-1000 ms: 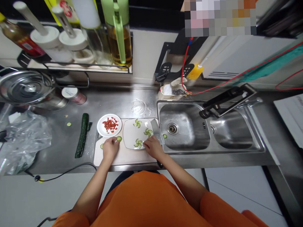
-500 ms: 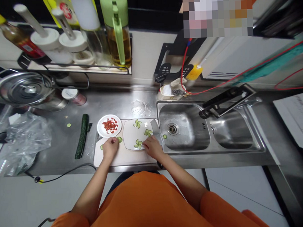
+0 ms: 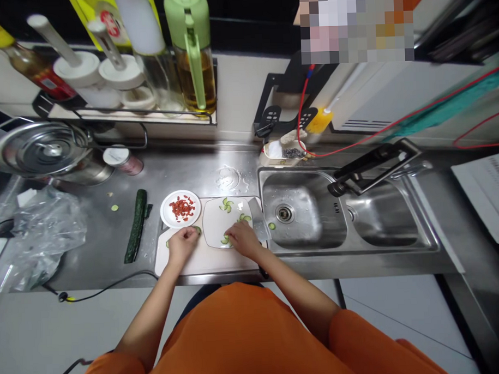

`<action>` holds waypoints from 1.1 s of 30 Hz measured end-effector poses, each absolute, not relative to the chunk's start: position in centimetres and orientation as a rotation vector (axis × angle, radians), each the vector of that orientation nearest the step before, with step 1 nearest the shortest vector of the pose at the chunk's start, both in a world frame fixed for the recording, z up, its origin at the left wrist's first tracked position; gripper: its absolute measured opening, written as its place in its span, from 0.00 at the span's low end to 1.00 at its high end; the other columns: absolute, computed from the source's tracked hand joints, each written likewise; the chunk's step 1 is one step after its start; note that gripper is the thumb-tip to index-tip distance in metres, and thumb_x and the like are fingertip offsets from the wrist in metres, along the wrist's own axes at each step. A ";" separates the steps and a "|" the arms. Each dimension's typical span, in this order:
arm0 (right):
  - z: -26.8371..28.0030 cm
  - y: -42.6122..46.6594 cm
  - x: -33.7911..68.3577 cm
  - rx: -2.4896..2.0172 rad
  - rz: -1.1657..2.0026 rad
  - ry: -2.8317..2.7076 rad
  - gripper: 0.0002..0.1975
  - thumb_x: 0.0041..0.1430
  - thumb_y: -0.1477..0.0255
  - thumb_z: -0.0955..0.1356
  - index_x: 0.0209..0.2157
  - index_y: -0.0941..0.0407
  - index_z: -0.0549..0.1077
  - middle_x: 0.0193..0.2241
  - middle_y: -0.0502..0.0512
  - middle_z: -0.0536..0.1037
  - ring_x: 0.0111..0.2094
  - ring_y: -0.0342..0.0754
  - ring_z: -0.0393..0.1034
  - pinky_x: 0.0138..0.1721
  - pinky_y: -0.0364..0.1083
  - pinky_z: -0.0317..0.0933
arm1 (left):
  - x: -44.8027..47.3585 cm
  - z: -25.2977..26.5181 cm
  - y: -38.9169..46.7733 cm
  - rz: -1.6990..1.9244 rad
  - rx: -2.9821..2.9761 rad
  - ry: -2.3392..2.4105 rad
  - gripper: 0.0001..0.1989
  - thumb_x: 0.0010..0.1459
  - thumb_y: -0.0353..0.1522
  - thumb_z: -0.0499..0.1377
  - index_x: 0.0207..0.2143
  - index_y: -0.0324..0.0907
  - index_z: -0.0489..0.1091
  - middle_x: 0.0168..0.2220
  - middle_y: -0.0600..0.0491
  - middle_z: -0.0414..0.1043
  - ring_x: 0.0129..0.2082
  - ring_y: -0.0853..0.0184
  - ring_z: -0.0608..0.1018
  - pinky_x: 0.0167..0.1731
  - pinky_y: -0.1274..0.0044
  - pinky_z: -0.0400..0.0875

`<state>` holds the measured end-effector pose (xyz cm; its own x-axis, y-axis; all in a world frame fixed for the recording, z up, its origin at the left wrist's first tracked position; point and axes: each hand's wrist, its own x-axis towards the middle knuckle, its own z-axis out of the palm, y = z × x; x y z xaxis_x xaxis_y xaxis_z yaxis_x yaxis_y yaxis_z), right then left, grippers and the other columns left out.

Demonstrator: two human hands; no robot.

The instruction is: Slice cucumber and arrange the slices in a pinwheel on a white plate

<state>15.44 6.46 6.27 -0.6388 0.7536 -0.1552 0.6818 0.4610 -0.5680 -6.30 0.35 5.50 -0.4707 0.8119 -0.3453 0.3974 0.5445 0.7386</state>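
right hand [image 3: 243, 239] over plate [image 3: 213, 221], fingertips on cucumber slices [image 3: 225, 239], grip unclear | left hand [image 3: 181, 244] curled beside a slice [image 3: 198, 229], hold unclear | slices likely thin, wet, slippery, limp: pinch edges lightly

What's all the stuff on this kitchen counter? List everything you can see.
plate: 1, white, on board, bearing green cucumber pinwheels
saucer: 1, white, holding red bits, left of plate
board: 1, pale, counter edge
cucumber: 1, dark green, left of saucer
bag: 1, clear, far left
pot lid: 1, steel, back left
bottles: several, rack behind
sink: 1, steel, right
left hand: on board near a slice
right hand: over plate
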 end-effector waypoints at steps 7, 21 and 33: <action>7.0 8.4 12.1 -1.326 1.322 -2.217 0.13 0.58 0.72 0.64 0.44 0.54 0.74 0.40 0.54 0.77 0.38 0.46 0.67 0.42 0.47 0.58 | -5.2 6.7 1.8 0.910 0.949 1.734 0.10 0.44 0.38 0.57 0.26 0.39 0.68 0.21 0.56 0.68 0.22 0.73 0.67 0.24 0.81 0.60; 9.0 9.7 12.3 -1.247 1.761 -1.859 0.05 0.50 0.70 0.68 0.27 0.57 0.74 0.23 0.47 0.72 0.26 0.40 0.62 0.29 0.39 0.56 | -3.2 7.0 2.6 0.923 0.264 1.395 0.14 0.50 0.41 0.59 0.32 0.38 0.65 0.27 0.51 0.73 0.23 0.71 0.75 0.19 0.83 0.60; 8.6 10.4 12.5 -1.233 1.767 -1.911 0.06 0.50 0.70 0.67 0.28 0.57 0.75 0.23 0.48 0.73 0.26 0.41 0.63 0.29 0.40 0.56 | -3.9 6.9 2.3 0.962 0.109 1.129 0.14 0.46 0.26 0.63 0.38 0.36 0.71 0.24 0.54 0.70 0.22 0.77 0.70 0.23 0.85 0.65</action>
<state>12.48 10.42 8.56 -0.6058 0.7171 -0.3445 0.3997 -0.1001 -0.9112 -3.93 2.33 6.89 0.0881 0.6955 -0.7131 -0.5935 0.6116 0.5232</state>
